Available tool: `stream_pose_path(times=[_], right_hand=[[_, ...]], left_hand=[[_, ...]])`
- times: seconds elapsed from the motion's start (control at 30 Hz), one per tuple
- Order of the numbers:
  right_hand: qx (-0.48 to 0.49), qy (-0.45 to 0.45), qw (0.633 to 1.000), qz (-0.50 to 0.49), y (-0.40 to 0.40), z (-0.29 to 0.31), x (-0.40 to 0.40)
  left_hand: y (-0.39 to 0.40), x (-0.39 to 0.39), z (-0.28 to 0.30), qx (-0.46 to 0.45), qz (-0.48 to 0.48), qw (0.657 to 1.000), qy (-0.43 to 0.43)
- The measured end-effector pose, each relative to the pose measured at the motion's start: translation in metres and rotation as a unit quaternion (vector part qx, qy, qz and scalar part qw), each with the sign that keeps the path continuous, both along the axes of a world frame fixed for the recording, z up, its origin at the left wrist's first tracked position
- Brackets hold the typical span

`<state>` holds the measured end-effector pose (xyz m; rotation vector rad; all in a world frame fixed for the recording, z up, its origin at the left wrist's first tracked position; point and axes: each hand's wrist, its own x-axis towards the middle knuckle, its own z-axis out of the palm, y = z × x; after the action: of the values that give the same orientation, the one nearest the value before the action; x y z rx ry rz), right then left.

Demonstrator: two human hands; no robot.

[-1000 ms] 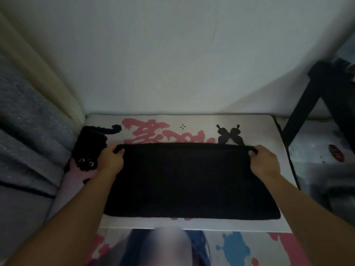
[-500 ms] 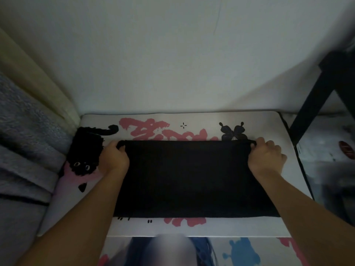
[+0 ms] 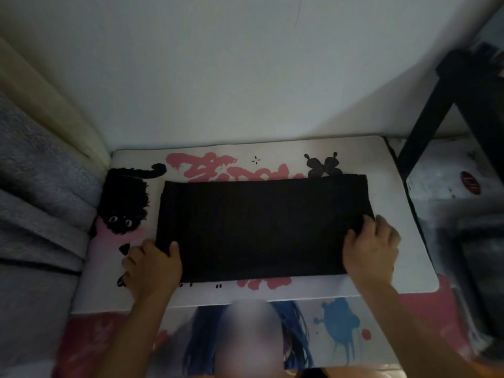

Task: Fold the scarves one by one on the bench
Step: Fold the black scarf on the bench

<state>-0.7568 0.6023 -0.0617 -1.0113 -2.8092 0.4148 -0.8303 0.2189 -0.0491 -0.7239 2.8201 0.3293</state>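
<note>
A black scarf (image 3: pixel 261 227) lies flat as a wide rectangle across the middle of the frame, on the white bench top (image 3: pixel 403 257) printed with pink lettering and a black cat (image 3: pixel 124 200) at the left. Half a second ago both hands pinched the scarf's far corners near the top edge; now they sit lower in the frame, at the scarf's near corners, and that far edge lies flat and free under the black butterfly print (image 3: pixel 323 166). The left hand (image 3: pixel 151 264) grips the lower-left corner, thumb curled over the cloth and the other fingers bent beside it on the bench. The right hand (image 3: pixel 369 251) holds the lower-right part of the right edge, thumb on top of the fabric and fingers curled at the edge. The scarf's near edge runs just above the pink splash at the bottom of the bench. A grey blanket (image 3: pixel 35 200) fills the left side of the frame, and a black frame (image 3: pixel 425 115) stands at the upper right.
</note>
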Motion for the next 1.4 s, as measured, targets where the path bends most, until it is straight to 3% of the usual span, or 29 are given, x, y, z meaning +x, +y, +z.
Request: stream_pose_path(times=[0.1,0.17,0.3,0.4,0.53,0.67,0.73,0.8,0.87,0.93,1.03,1.13,1.3,1.4], right_hand=[[0.004,-0.011,0.999,-0.039,0.008,0.004,0.017],[-0.056,-0.03,0.996,-0.058,-0.002,0.015,0.011],[-0.172,-0.085,0.977,-0.091,0.006,0.035,0.0],[-0.179,-0.078,0.977,-0.09,0.018,0.05,0.023],[-0.199,-0.055,0.976,-0.063,0.016,0.049,0.095],[-0.18,-0.059,0.981,-0.042,0.008,0.036,0.148],[-0.117,-0.059,0.991,-0.038,0.01,0.03,0.154],[0.006,-0.053,0.999,-0.003,0.011,0.027,0.15],[0.053,-0.003,0.997,0.062,-0.002,0.033,0.137],[0.03,0.015,0.989,0.141,-0.03,0.042,0.118],[0.019,-0.057,0.96,0.273,-0.058,0.032,0.093],[0.02,-0.132,0.944,0.3,-0.058,0.007,0.091],[0.04,-0.143,0.942,0.303,-0.056,0.002,0.099],[0.049,-0.147,0.939,0.306,-0.057,0.003,0.095]], left_hand=[[-0.003,-0.005,0.002,0.009,-0.003,0.999,-0.036],[-0.001,-0.011,0.005,0.041,-0.014,0.997,-0.058],[-0.008,-0.017,0.018,0.217,0.003,0.974,-0.059],[-0.016,0.005,0.038,0.286,-0.015,0.957,-0.05],[-0.032,0.085,0.03,0.263,-0.02,0.964,-0.017],[-0.042,0.143,0.01,0.26,-0.003,0.965,-0.039],[-0.035,0.159,0.008,0.14,-0.025,0.99,0.012],[-0.014,0.171,0.017,0.018,-0.126,0.989,0.069],[0.007,0.172,0.023,0.002,-0.18,0.98,0.088],[0.018,0.167,0.024,0.044,-0.106,0.992,0.059],[0.005,0.171,0.022,0.099,0.072,0.992,0.018],[-0.02,0.191,0.014,0.144,0.079,0.986,-0.011],[-0.032,0.208,0.03,0.201,0.072,0.977,-0.015],[-0.034,0.204,0.039,0.265,0.103,0.958,0.027]])
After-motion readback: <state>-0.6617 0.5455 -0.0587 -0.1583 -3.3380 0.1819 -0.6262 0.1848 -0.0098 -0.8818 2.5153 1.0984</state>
